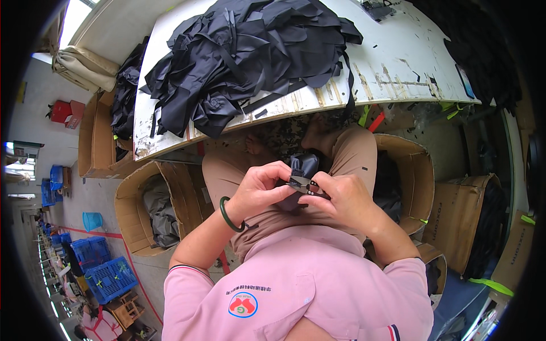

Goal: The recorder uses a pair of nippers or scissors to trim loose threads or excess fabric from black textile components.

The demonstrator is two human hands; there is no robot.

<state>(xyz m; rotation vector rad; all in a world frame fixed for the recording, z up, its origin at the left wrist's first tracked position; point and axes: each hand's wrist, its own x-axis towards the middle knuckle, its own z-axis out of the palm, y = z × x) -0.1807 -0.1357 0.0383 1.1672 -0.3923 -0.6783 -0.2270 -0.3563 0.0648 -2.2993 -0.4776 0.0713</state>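
Above my lap, my left hand (263,187) pinches a small dark fabric piece (305,163) between thumb and fingers. A green bangle (225,216) circles that wrist. My right hand (346,198) is closed around a small cutting tool with dark handles, which looks like thread snips (315,190). Its short metal end lies against the fabric, next to my left fingertips. Whether the blades are apart cannot be made out. Part of the fabric hangs down behind both hands.
A large heap of black fabric (250,57) covers much of the worn white table (398,74) ahead. Cardboard boxes with dark cloth stand left (128,210) and right (421,176) of my legs. Blue crates (111,279) and another person (99,327) are at the far left.
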